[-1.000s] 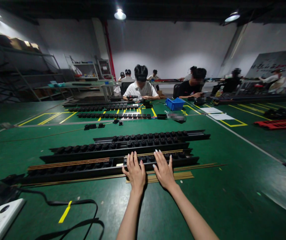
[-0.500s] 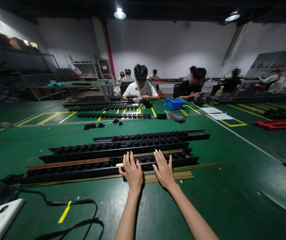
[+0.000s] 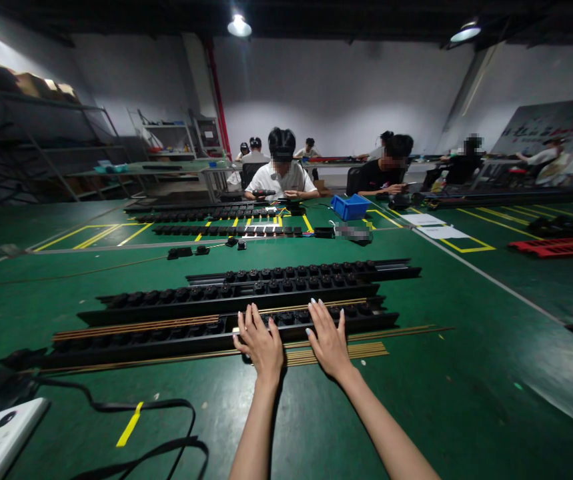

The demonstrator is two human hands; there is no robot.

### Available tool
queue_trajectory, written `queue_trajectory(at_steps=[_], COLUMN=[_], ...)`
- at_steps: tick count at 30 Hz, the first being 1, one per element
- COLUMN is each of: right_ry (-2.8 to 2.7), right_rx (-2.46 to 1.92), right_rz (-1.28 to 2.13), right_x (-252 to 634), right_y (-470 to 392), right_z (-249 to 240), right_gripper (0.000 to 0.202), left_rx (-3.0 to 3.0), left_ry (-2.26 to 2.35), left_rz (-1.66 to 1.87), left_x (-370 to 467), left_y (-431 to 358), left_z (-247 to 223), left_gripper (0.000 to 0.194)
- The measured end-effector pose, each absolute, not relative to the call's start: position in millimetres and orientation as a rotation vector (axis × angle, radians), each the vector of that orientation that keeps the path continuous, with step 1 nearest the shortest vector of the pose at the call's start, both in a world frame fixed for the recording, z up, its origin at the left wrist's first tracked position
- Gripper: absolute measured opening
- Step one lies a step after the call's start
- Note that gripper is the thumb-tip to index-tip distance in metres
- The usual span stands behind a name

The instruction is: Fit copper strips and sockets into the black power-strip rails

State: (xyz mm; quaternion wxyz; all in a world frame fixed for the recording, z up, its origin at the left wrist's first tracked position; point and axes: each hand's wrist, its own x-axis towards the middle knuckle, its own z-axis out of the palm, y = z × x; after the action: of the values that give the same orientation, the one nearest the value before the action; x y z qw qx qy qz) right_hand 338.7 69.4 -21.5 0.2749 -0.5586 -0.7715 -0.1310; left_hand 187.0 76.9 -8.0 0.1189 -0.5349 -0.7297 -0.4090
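Toward 6 o'clock, worker's L hand (image 3: 262, 348) & R hand (image 3: 331, 343) spread wide over black rail (image 3: 294, 331), prob. stiff, light, best held nr 3/9 o'clock ends.

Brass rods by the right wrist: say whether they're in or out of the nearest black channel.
Out. The brass rods lie side by side on the green tabletop, on the near side of the black channel.

Left hand (image 3: 261, 347) and right hand (image 3: 329, 340) both palm-down, gap between them, fingertips aimed at far edge of the desk (image 3: 466, 380). Left fingers fanned, little finger out wide. Right fingers extended, thumb apart. Forearms bare; left forearm (image 3: 255, 433) straighter, right forearm (image 3: 383, 427) slants inward.
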Motion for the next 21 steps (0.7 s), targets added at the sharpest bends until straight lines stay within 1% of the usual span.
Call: queue_trajectory(at_steps=[3,7,12,17,21], right_ry=[-2.075,-2.077,-2.076,-2.074,-2.078], right_rx=[-1.505,-1.509,-1.511,-1.507,-1.505], right_rz=[-0.349,-0.341,-0.353,-0.369,-0.369], right_x=[338,338,337,338,338], right_y=[70,70,70,70,70], right_z=[-22,-22,-22,-23,-23], right_gripper=[0.061,0.061,0.061,0.061,0.060], left_rx=[-1.643,-1.830,-1.818,-2.010,-2.004], left_ry=[-2.082,-1.985,-1.965,-1.895,-1.916], left_rz=[-1.168,-1.111,-1.136,-1.069,-1.078], left_x=[191,194,196,202,205], left_y=[76,76,76,75,74], left_z=[-7,-11,-14,-16,-17], left_gripper=[0.056,0.053,0.054,0.051,0.050])
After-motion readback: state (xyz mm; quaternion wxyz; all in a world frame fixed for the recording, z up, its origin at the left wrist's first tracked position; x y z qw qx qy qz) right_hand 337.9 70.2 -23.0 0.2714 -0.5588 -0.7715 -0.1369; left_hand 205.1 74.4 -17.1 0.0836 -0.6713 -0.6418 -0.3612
